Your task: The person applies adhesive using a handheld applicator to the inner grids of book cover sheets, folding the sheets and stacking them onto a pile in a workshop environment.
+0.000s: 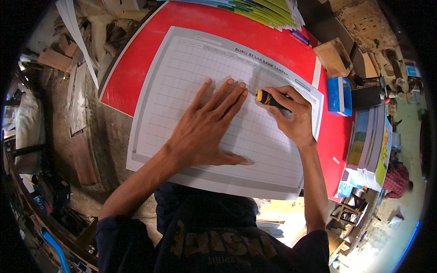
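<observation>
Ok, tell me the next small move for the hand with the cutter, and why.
Probably draw the cutter along the sheet toward the body, in a short stroke. The right hand grips its yellow and black handle with the tip down on the gridded sheet, right beside the left hand, which is spread flat and pins the paper to the red board. Whether the blade is out is not clear.

This looks like a small print or paper-finishing workshop, cramped and busy. A red worktable (136, 68) fills the middle, a big ruled form sheet (182, 82) spread across it. Stacks of printed sheets (264, 11) sit at the far edge, more piles of printed paper (371, 145) on the right. Scrap wood and offcuts (98, 32) clutter the bare floor on the left.
</observation>
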Tool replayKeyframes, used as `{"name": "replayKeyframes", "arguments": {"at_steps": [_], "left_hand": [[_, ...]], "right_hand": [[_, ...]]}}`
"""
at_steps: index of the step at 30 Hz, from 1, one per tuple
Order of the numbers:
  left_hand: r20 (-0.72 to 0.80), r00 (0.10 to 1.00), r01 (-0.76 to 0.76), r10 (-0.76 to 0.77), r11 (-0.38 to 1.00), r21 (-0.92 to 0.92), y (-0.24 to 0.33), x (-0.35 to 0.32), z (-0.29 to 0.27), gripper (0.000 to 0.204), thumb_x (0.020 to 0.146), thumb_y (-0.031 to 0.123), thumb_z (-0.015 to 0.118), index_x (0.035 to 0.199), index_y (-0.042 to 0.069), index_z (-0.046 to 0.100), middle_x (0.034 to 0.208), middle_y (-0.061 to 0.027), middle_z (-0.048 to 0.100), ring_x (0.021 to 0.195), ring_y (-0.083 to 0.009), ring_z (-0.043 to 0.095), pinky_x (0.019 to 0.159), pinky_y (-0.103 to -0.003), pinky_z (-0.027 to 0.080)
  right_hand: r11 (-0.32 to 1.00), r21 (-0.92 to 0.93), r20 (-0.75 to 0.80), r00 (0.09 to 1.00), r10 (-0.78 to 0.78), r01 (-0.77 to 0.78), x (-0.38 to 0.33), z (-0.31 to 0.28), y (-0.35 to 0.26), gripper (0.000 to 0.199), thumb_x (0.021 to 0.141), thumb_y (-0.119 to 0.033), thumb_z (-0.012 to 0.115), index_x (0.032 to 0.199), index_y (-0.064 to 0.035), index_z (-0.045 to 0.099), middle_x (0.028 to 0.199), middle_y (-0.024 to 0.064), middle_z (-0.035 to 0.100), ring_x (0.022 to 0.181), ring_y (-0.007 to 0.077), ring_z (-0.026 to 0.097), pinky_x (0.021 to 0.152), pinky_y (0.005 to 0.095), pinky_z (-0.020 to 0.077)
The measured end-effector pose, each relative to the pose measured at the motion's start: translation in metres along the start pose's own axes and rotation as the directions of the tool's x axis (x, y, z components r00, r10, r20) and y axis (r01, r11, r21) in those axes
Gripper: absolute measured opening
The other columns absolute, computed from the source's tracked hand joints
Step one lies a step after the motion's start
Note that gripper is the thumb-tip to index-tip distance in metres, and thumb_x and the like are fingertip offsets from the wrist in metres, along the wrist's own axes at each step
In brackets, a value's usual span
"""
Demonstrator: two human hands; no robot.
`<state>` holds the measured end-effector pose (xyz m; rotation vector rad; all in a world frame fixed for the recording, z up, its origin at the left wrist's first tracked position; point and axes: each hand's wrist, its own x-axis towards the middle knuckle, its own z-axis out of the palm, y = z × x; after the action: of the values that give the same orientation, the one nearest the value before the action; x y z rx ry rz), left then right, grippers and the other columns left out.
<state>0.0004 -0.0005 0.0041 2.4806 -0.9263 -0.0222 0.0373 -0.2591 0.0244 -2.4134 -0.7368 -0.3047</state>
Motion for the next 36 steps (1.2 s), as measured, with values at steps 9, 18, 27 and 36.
{"name": "replayKeyframes", "arguments": {"at_steps": [9, 18, 27, 36], "left_hand": [[0.001, 1.000, 0.000, 0.000, 1.000, -0.008, 0.003, 0.002, 0.000, 0.142, 0.063, 0.090, 0.070, 0.161, -0.002, 0.022, 0.168, -0.0167, 0.026, 0.159, -0.0315, 0.016, 0.130, -0.055, 0.003], [-0.160, 0.984, -0.109, 0.081, 0.979, -0.175, -0.064, 0.080, -0.010, 0.042, 0.091, 0.026, 0.073, 0.131, 0.015, 0.069, 0.131, -0.0102, 0.066, 0.132, -0.0284, 0.055, 0.116, -0.046, 0.038], [-0.409, 0.911, -0.097, 0.044, 0.989, -0.108, -0.058, 0.123, 0.016, 0.032, 0.088, 0.032, 0.078, 0.120, 0.027, 0.078, 0.110, -0.0063, 0.070, 0.115, -0.0287, 0.062, 0.107, -0.046, 0.043], [-0.369, 0.929, -0.086, 0.041, 0.991, -0.106, -0.059, 0.120, 0.011, 0.031, 0.086, 0.038, 0.079, 0.116, 0.026, 0.080, 0.103, -0.0050, 0.070, 0.109, -0.0270, 0.063, 0.104, -0.045, 0.045]], "right_hand": [[0.957, 0.118, 0.094, 0.963, 0.254, -0.265, 0.007, -0.006, -0.008, 0.043, 0.081, -0.013, 0.086, 0.121, -0.0021, 0.073, 0.097, 0.0132, 0.069, 0.085, 0.0221, 0.069, 0.077, 0.0321, 0.0538], [0.906, -0.018, 0.446, 0.808, 0.385, -0.422, 0.040, -0.039, -0.027, 0.043, 0.089, -0.023, 0.083, 0.121, 0.0027, 0.073, 0.092, 0.0109, 0.068, 0.079, 0.0144, 0.061, 0.071, 0.0285, 0.0477], [0.970, 0.063, 0.303, 0.930, 0.208, -0.237, 0.008, -0.019, -0.012, 0.042, 0.083, -0.019, 0.083, 0.120, -0.0022, 0.073, 0.097, 0.0157, 0.066, 0.086, 0.0293, 0.065, 0.077, 0.0379, 0.0506], [0.998, 0.026, 0.097, 0.993, -0.066, 0.064, -0.034, 0.004, -0.009, 0.048, 0.074, -0.003, 0.081, 0.121, -0.0111, 0.073, 0.109, 0.0080, 0.065, 0.096, 0.0277, 0.063, 0.087, 0.0400, 0.0510]]}}
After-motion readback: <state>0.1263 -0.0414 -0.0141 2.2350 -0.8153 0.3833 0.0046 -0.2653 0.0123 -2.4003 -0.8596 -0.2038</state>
